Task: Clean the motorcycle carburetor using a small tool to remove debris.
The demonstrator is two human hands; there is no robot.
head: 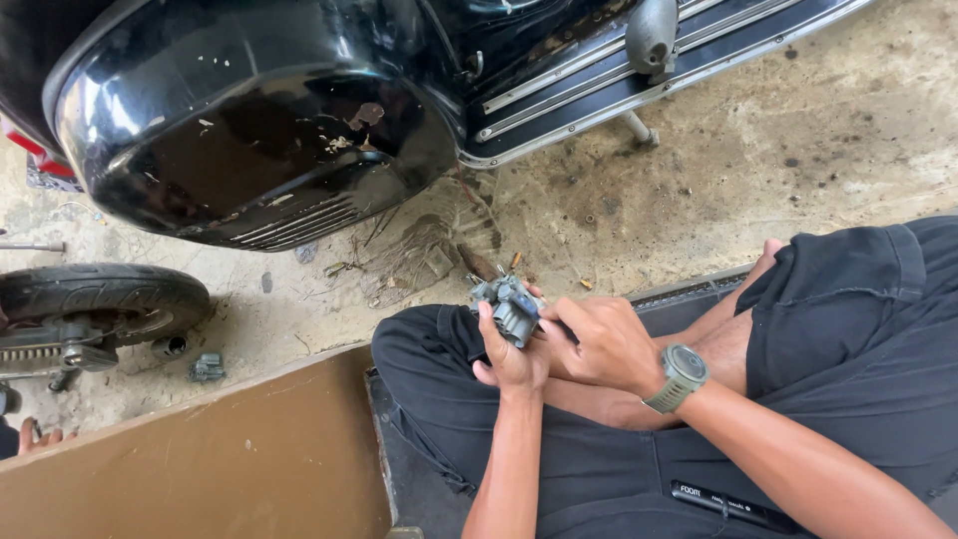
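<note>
A small grey metal carburettor [511, 304] is held over my lap. My left hand [509, 361] cups it from below, with the thumb up along its left side. My right hand [599, 339], with a grey-green watch [683, 376] on the wrist, presses against its right side, fingers curled onto the body. I cannot see whether the right fingers hold a small tool. I sit with my legs folded, in black shorts [848, 309].
A black scooter side panel [249, 130] and its footboard with metal rails [619, 80] stand just ahead on the stained concrete floor. A small tyre [100, 294] lies at left, with a loose metal part [207, 367] nearby. A brown board [200, 459] lies beside my knee.
</note>
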